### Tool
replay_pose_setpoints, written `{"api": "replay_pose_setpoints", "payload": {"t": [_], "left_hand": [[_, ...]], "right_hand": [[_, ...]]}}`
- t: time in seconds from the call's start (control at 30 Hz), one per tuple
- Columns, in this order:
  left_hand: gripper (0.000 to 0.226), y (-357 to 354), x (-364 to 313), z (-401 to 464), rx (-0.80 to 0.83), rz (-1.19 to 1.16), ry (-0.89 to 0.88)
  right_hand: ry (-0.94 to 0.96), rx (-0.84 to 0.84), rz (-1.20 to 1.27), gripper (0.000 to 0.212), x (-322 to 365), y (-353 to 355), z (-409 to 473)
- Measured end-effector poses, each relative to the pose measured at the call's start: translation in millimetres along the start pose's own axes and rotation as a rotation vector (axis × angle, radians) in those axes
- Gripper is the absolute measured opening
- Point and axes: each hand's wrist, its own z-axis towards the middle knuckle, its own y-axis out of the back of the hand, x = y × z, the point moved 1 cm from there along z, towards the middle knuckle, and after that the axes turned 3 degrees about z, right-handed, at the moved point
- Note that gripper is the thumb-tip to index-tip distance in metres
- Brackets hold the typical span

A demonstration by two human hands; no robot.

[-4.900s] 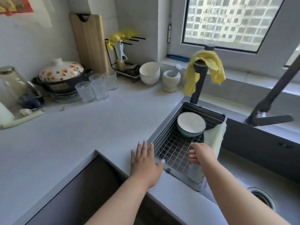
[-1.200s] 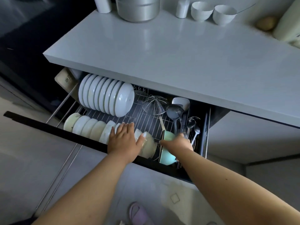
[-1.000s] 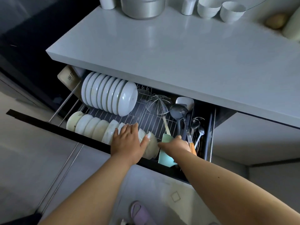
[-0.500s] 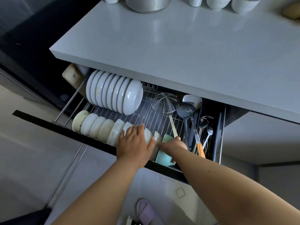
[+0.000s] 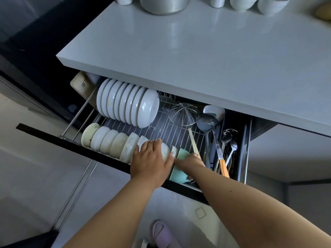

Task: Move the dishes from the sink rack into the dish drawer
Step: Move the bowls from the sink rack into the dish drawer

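The dish drawer [image 5: 114,158] stands pulled out below the pale tabletop [image 5: 206,56], its wire rack [image 5: 166,129] exposed; along the near row a line of white bowls [image 5: 107,142] sits on edge, and at the right end of that row stands a mint-green bowl [image 5: 179,173], also on edge, just beside the last white bowl; the left hand [image 5: 150,163] lies flat over the right end of the white bowls, its fingers [image 5: 152,145] spread and pressing on them rather than curled round any one; the right hand [image 5: 190,161] rests on the top rim of the mint-green bowl with its fingers bent over the edge, though whether they grip it or only touch it I cannot tell; in the far row a stack of white plates [image 5: 129,106] stands upright; to the right of the plates a wire skimmer [image 5: 183,114] lies on the rack, and further right a ladle [image 5: 206,123], a knife with an orange handle [image 5: 223,167] and some spoons [image 5: 231,144] fill the narrow side compartment; on the floor near the person a lilac slipper [image 5: 163,233] shows between the arms.
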Motion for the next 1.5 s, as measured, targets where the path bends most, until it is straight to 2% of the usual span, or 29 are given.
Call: {"api": "replay_pose_setpoints", "payload": {"t": [0.13,0.27,0.4,0.6,0.7,0.93,1.07,1.27,1.5], "left_hand": [[0.071,1.6,-0.2,-0.4,0.006,-0.002,-0.003],[0.078,1.5,0.3,0.1,0.009,-0.001,0.001],[0.091,1.5,-0.6,0.1,-0.003,-0.005,0.01],[0.093,-0.1,-1.0,1.7,0.004,-0.02,0.022],[0.092,0.6,-1.3,1.9,0.001,-0.029,0.017],[0.085,1.1,-1.9,1.3,-0.005,-0.035,0.01],[0.092,5.2,-3.7,-0.3,-0.032,-0.048,-0.001],[0.094,8.7,-5.2,2.1,-0.08,-0.073,-0.022],[0.092,11.8,-11.7,20.9,-0.143,-0.081,-0.051]], "right_hand": [[0.0,0.039,-0.037,0.105,-4.0,2.3,0.2],[0.001,-0.015,0.007,0.084,-5.1,13.6,-8.9],[0.16,-0.145,0.046,0.078,-1.0,27.3,-27.8],[0.39,-0.322,0.056,0.071,-20.1,39.8,-73.3],[0.453,-0.425,-0.039,0.069,-36.6,41.4,-89.6],[0.448,-0.589,-0.211,0.087,-53.1,30.8,-101.8],[0.458,-0.695,-0.24,0.075,-50.0,23.5,-106.3],[0.422,-0.732,-0.294,0.083,-48.4,23.8,-109.9],[0.446,-0.793,-0.322,0.079,-46.2,31.6,-99.6]]}}
